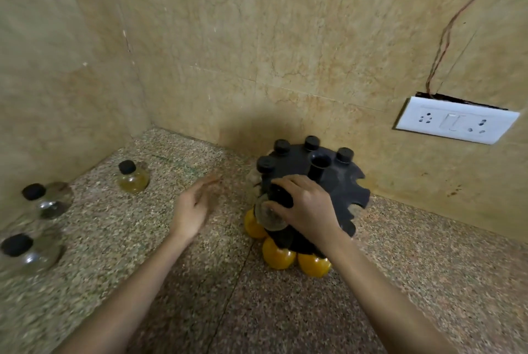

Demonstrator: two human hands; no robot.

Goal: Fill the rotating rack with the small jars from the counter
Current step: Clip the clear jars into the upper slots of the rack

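Observation:
A black rotating rack (345, 182) with notched slots stands near the back wall. Several black-capped jars hang along its far rim, and orange-filled jars (278, 253) sit in its lower tier. My right hand (305, 205) is closed around a clear jar (267, 215) with a black cap, held at the rack's front-left edge. My left hand (194, 205) hovers over the counter left of the rack, fingers apart, holding nothing. Three loose jars stand on the counter at left: a yellowish one (133, 178), a clear one (50, 201) and another clear one (27, 253).
The speckled stone counter (200, 282) meets tiled walls in a corner at the back left. A white socket panel (457, 119) with a hanging wire is on the wall at right.

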